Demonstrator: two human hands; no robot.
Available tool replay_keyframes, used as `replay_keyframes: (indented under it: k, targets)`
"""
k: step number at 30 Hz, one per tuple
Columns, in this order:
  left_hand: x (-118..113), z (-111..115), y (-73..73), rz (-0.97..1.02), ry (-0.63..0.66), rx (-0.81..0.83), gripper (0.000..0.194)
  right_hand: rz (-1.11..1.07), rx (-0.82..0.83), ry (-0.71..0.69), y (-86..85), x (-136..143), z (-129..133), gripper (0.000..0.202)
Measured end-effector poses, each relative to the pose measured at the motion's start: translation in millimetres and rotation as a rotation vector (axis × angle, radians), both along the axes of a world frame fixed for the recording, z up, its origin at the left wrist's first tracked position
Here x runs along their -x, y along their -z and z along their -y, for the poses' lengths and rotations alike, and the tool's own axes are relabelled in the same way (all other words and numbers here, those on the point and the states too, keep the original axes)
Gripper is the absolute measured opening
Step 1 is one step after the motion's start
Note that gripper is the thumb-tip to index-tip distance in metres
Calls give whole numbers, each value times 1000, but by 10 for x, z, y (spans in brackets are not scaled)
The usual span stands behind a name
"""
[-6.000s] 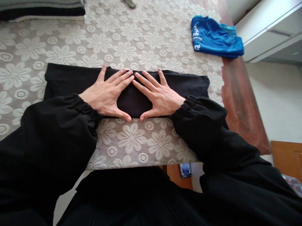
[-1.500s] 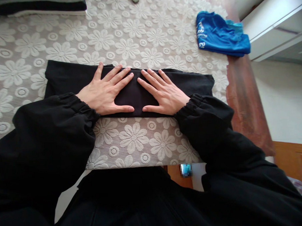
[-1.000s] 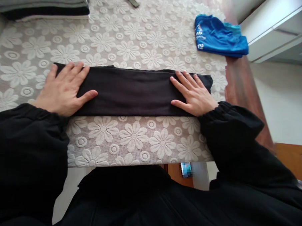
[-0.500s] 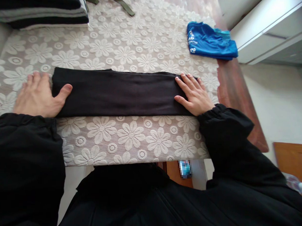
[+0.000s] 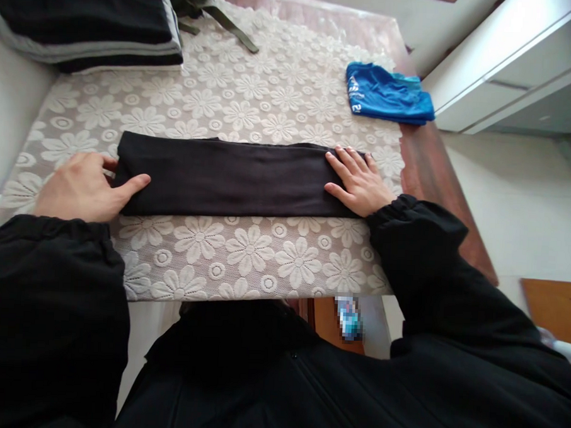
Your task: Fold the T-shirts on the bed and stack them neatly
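At the left side, toward the back, there is a pile of folded clothes (image 5: 90, 16), black, grey and white, lying on the desk (image 5: 445, 183). Nearer to the person is the left hand (image 5: 85, 186), which comes out of a black sleeve (image 5: 49, 304). Its thumb rests on top of the left end of a folded black cloth (image 5: 244, 177), and its fingers are bent at the edge of this end; I cannot tell if this grip pinches the cloth. The black cloth lies flat as a long strip, from the left hand to the right hand, on a lace tablecloth (image 5: 250, 249) with flower pattern. Behind it, near the pile, a green strap (image 5: 234, 29) lies on the lace. The right hand (image 5: 360, 182) is placed palm down on the right end of the black cloth, its grip spread flat, with the thumb apart from the fingers. Farther back and to the right, a folded blue shirt (image 5: 390, 95) lies at the right border of the tablecloth. Beside the desk, at the right, stands a white cabinet (image 5: 490, 71).
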State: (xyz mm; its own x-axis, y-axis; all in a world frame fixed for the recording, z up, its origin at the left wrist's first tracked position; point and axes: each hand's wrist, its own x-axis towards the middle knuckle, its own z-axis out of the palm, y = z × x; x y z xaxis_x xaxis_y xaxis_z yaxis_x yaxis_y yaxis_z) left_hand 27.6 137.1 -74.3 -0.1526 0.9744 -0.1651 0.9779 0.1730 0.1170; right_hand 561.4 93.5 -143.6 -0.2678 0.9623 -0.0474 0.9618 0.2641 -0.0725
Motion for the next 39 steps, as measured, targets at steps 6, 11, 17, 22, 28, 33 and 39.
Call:
replay_keyframes:
  k: [6,11,17,22,28,33,39]
  targets:
    - [-68,-68,-106,75,-124,5,61,-98,38,-174,-253,157,-112,79]
    - [-111,-90,-86,370,-201,-34,74,-371,47,-704,-475,932,-301,57]
    - [-17,-91,-2,501,-275,-46,82,-332,-50,-841,-270,1475,-476,37]
    - [-9,-68,-19,623,-287,61,90,-412,-184,-757,-28,1479,-439,34]
    - [-22,61,-37,856,-176,-2,88,-538,-175,-735,61,1484,-422,31]
    - [-197,85,-358,1001,-222,-144,91,-1016,59,-530,-1,1539,-444,46]
    - [-1033,78,-906,1441,228,-213,74,-1608,574,-202,-608,1422,-409,92]
